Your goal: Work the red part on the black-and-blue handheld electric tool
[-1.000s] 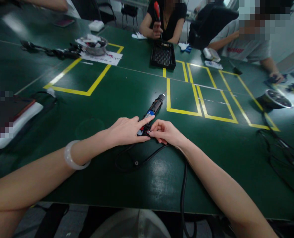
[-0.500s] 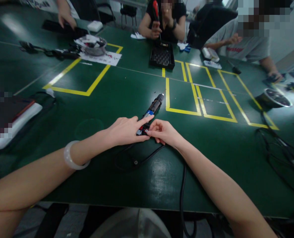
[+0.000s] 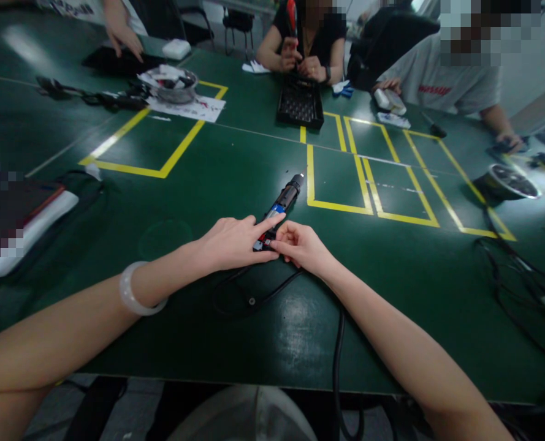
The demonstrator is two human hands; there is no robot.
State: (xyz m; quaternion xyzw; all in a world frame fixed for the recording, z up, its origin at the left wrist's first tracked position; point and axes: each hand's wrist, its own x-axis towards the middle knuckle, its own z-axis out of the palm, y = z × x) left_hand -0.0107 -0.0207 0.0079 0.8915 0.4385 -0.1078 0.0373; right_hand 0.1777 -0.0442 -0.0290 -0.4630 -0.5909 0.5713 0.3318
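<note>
An electric screwdriver [image 3: 287, 197] lies slantwise on the green table, its tip pointing away from me. Its housing looks opened, with a blue part and red bits showing inside. My left hand [image 3: 235, 242] lies over its near half, index finger across the body and thumb by the near end, gripping it down. From the right, my right hand [image 3: 302, 245] pinches at the near end with thumb and index finger. What sits in that pinch is too small to tell. A black cable [image 3: 281, 286] loops on the table just below the hands.
Across the table a person holds a red-handled tool [image 3: 292, 18] over a black tray [image 3: 300, 105]. Metal bowls stand at the back left [image 3: 173, 86] and right [image 3: 511, 184]. Yellow tape [image 3: 341, 207] marks rectangles. A dark-and-white object [image 3: 46, 214] lies left; cables [image 3: 506, 275] lie right.
My right hand has shifted very slightly left at the screwdriver's near end. My left hand stays put. The person opposite has lowered a hand to the black tray.
</note>
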